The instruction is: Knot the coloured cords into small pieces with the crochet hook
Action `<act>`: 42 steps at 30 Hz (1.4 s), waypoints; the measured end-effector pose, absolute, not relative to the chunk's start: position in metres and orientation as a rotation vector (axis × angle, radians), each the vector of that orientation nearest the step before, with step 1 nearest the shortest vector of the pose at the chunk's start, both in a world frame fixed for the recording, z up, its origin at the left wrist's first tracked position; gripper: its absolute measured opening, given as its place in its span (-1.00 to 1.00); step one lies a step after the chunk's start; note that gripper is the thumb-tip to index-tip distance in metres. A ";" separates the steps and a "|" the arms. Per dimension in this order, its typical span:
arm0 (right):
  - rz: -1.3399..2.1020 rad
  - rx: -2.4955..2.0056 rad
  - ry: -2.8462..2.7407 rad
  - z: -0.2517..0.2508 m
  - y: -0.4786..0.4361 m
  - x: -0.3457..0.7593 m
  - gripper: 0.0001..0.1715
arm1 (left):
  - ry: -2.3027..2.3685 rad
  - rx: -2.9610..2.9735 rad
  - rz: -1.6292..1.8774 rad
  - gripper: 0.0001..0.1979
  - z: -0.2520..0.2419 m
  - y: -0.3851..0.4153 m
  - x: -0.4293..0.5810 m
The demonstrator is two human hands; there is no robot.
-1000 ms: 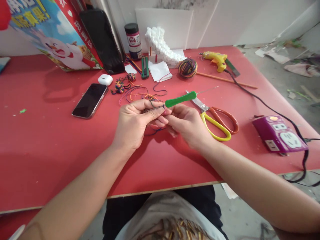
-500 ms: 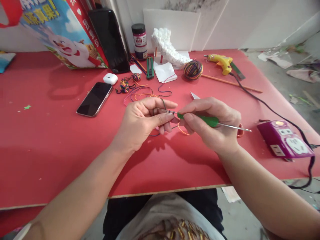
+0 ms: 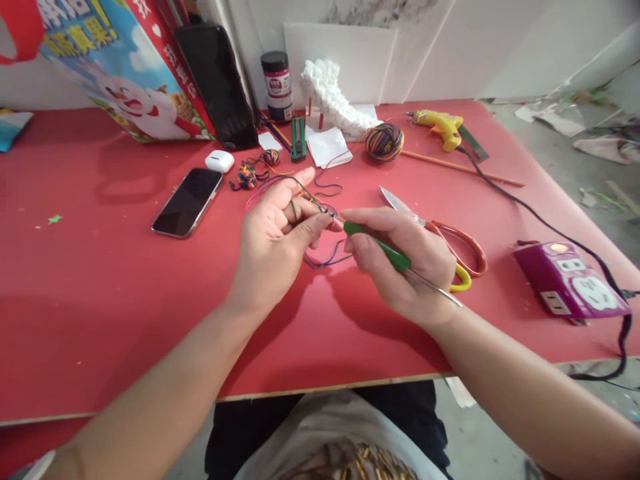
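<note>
At the middle of the frame, both hands meet over the red counter (image 3: pixel 125 333). The left hand (image 3: pixel 273 243) pinches a small yarn piece (image 3: pixel 330 217) between its thumb tip and fingers; its forefinger is raised away from that pinch, and a dark strand (image 3: pixel 313 197) runs from there down to the piece. Much of the piece is hidden by the fingertips.

The right hand (image 3: pixel 410 257) is closed in a pen-like grip around a green-handled hook (image 3: pixel 380 248). The hook's long axis slants from lower right to upper left, its rear shaft sticking out past the palm and its front end pointing at the yarn piece, just right of the left thumb. The front end seems to touch the yarn, but whether it sits inside a loop is too small to tell. The left hand is nearer to the piece, being the one that holds it.

Loose yarn (image 3: pixel 325 263) hangs or lies below the fingertips. Scissors (image 3: pixel 429 225) lie just beyond the right hand, partly covered by it.
</note>
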State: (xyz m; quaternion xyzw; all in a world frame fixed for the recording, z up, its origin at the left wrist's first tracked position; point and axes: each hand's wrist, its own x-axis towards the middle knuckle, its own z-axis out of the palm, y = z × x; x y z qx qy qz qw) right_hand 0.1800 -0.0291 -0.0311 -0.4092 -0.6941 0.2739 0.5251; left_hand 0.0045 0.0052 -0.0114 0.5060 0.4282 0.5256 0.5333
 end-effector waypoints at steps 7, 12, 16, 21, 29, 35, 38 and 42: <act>0.651 -1.022 -1.634 -0.037 -0.028 0.175 -0.72 | 1.067 1.153 1.233 -0.43 -0.008 -0.002 0.012; 0.666 -0.994 -1.607 -0.036 -0.028 0.174 -0.74 | 1.055 1.122 1.243 -0.39 -0.006 -0.002 0.011; 0.842 -0.969 -1.466 -0.034 -0.025 0.175 -0.74 | 1.043 1.155 1.208 -0.40 -0.002 -0.002 0.010; 0.903 -0.960 -1.432 -0.033 -0.025 0.177 -0.74 | 1.047 1.123 1.214 -0.38 -0.004 0.000 0.009; 0.668 -1.002 -1.604 -0.040 -0.027 0.172 -0.71 | 1.027 1.114 1.265 -0.34 -0.014 0.004 0.008; 0.261 -0.824 -1.748 -0.040 -0.023 0.169 -0.65 | 0.947 1.177 1.214 -0.26 -0.014 0.004 0.008; 0.230 -0.750 -1.802 -0.038 -0.022 0.171 -0.57 | 0.893 1.137 1.164 -0.13 -0.009 0.005 0.003; 0.401 -0.686 -1.765 -0.037 -0.019 0.175 -0.58 | 0.854 1.128 1.120 -0.06 -0.003 0.007 -0.004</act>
